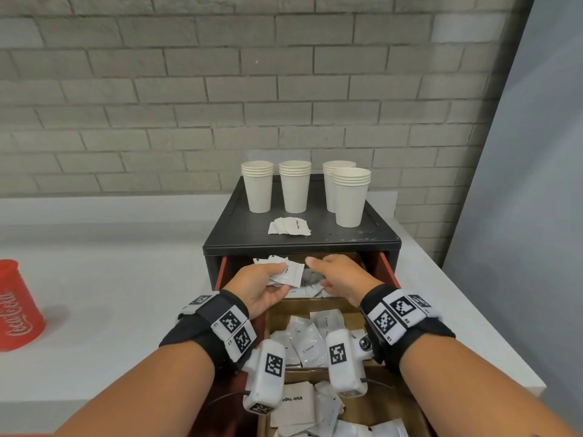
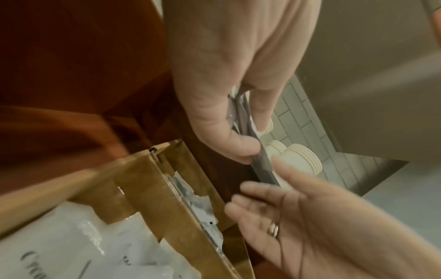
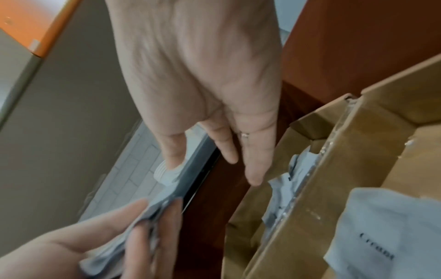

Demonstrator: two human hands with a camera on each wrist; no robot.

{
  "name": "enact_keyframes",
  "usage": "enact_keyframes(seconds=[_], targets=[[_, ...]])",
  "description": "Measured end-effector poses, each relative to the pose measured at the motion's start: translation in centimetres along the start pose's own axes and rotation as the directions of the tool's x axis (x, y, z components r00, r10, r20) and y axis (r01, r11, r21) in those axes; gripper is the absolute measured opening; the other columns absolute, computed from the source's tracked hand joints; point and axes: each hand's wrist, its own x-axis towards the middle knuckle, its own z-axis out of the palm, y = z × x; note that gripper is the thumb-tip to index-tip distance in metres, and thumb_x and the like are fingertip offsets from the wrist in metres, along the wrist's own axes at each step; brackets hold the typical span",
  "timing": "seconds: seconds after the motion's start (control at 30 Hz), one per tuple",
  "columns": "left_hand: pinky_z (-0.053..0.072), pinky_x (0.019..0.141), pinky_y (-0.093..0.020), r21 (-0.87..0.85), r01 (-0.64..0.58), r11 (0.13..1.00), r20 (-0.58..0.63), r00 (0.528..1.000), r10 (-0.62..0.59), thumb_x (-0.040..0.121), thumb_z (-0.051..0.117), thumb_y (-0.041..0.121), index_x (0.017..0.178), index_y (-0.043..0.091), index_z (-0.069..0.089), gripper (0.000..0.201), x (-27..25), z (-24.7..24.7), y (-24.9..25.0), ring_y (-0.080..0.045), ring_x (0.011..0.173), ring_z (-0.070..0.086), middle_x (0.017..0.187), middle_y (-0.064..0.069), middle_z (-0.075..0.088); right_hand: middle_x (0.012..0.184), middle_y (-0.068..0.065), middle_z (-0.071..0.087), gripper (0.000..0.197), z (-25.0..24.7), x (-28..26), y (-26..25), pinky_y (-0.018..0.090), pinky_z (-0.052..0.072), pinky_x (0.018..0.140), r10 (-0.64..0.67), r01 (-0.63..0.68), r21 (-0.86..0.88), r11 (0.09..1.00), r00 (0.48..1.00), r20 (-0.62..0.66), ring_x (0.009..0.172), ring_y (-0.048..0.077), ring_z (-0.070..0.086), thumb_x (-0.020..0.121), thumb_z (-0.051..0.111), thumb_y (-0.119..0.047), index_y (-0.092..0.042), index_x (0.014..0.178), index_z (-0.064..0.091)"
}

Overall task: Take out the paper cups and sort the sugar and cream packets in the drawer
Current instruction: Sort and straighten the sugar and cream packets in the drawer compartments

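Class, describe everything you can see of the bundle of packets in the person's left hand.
The bundle of packets is several flat white sachets, paper-like, fanned and overlapping. The top one bears small dark print reading "Coffee". The left hand pinches them between thumb and fingers, above the open drawer's back section. The right hand is close, not touching.

cups (image 1: pixel 295 187): matt white paper
dividers (image 1: pixel 310 302): plain brown cardboard
cream packets (image 1: pixel 310 345): glossy, crinkled
cabinet top (image 1: pixel 246 225): matt black

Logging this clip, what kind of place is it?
Probably an office or café coffee station: stacked paper cups on a black drawer unit, cream packets in its open drawer, a white counter.
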Motion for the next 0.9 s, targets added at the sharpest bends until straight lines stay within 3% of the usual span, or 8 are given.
enact_keyframes(seconds=[0.1, 0.17, 0.27, 0.43, 0.57, 0.67, 0.77, 0.9], targets=[[0.052, 0.078, -0.031, 0.018, 0.000, 1.000, 0.020, 1.000, -0.001, 0.093, 0.055, 0.016, 0.109, 0.004, 0.057, 0.020, 0.0, 0.4, -0.5, -0.023, 0.092, 0.063, 0.102, -0.016, 0.064, 0.114, 0.009, 0.062, 0.027, 0.8, -1.3, -1.0, 0.023, 0.051, 0.072, -0.117, 0.114, 0.034, 0.993, 0.987, 0.108, 0.089, 0.013, 0.058, 0.091, 0.060, -0.028, -0.013, 0.114, 0.061], [0.055, 0.069, -0.033, -0.041, 0.020, 0.999, 0.005, 1.000, -0.020, 0.094, 0.055, 0.025, 0.109, 0.007, 0.055, 0.024, -0.1, 0.6, -0.6, -0.025, 0.093, 0.064, 0.104, -0.016, 0.064, 0.104, 0.009, 0.063, 0.015, 0.9, -1.3, -1.2, 0.020, 0.049, 0.063, -0.154, 0.154, 0.004, 0.988, 0.987, 0.039, 0.078, 0.013, 0.056, 0.089, 0.061, -0.017, -0.014, 0.104, 0.064], [0.054, 0.056, -0.035, -0.103, 0.034, 0.994, -0.053, 0.998, -0.040, 0.096, 0.050, 0.015, 0.122, 0.007, 0.049, 0.027, -0.1, 0.5, -0.3, -0.033, 0.108, 0.061, 0.119, -0.019, 0.060, 0.093, 0.007, 0.059, 0.016, 0.3, -0.8, -1.3, 0.018, 0.043, 0.056, -0.091, 0.091, -0.004, 0.996, 0.992, -0.090, 0.066, 0.012, 0.049, 0.091, 0.058, -0.011, -0.011, 0.105, 0.063], [0.052, 0.060, -0.033, -0.034, 0.000, 0.999, -0.135, 0.991, -0.005, 0.095, 0.049, 0.007, 0.120, 0.006, 0.046, 0.025, -0.1, 0.1, -0.2, -0.033, 0.115, 0.058, 0.123, -0.020, 0.057, 0.083, 0.008, 0.060, 0.033, -0.7, 0.4, -0.2, 0.023, 0.048, 0.058, -0.023, 0.035, 0.070, 0.997, 0.985, -0.168, 0.064, 0.012, 0.054, 0.087, 0.057, -0.005, 0.007, 0.118, 0.058], [0.053, 0.058, -0.022, 0.118, -0.014, 0.993, -0.154, 0.987, 0.032, 0.094, 0.053, 0.011, 0.117, 0.007, 0.050, 0.024, 0.3, -0.1, -0.7, -0.023, 0.093, 0.064, 0.108, -0.015, 0.064, 0.132, 0.016, 0.051, 0.055, 0.5, -0.1, -0.5, 0.032, 0.049, 0.095, 0.005, -0.005, 0.029, 1.000, 1.000, -0.011, 0.108, 0.022, 0.058, 0.093, 0.056, -0.030, -0.002, 0.137, 0.040], [0.052, 0.052, -0.019, 0.159, -0.018, 0.987, -0.148, 0.988, 0.042, 0.092, 0.057, 0.021, 0.112, 0.010, 0.055, 0.023, 0.3, 0.0, -1.1, -0.020, 0.088, 0.064, 0.105, -0.013, 0.066, 0.113, 0.010, 0.058, 0.045, 1.5, -0.9, -1.1, 0.026, 0.051, 0.076, -0.079, 0.079, 0.000, 0.997, 0.994, 0.074, 0.085, 0.014, 0.056, 0.092, 0.059, -0.026, -0.012, 0.132, 0.048], [0.052, 0.049, -0.022, 0.067, -0.010, 0.998, -0.135, 0.991, 0.019, 0.094, 0.053, 0.027, 0.109, 0.010, 0.054, 0.023, 0.1, 0.2, -1.1, -0.022, 0.087, 0.063, 0.105, -0.013, 0.064, 0.087, 0.006, 0.058, 0.022, 1.5, -0.6, -1.0, 0.019, 0.045, 0.057, -0.133, 0.132, -0.054, 0.990, 0.991, -0.011, 0.061, 0.010, 0.048, 0.091, 0.058, -0.012, -0.012, 0.112, 0.062], [0.052, 0.068, -0.029, 0.002, -0.015, 1.000, -0.204, 0.979, 0.016, 0.096, 0.050, 0.014, 0.121, 0.011, 0.046, 0.026, 0.0, -0.3, -0.9, -0.028, 0.110, 0.057, 0.119, -0.016, 0.057, 0.084, 0.008, 0.058, 0.022, 0.4, 0.0, -0.4, 0.019, 0.042, 0.054, -0.032, 0.034, 0.012, 0.999, 0.991, -0.132, 0.060, 0.011, 0.047, 0.090, 0.056, -0.003, -0.005, 0.110, 0.062]])
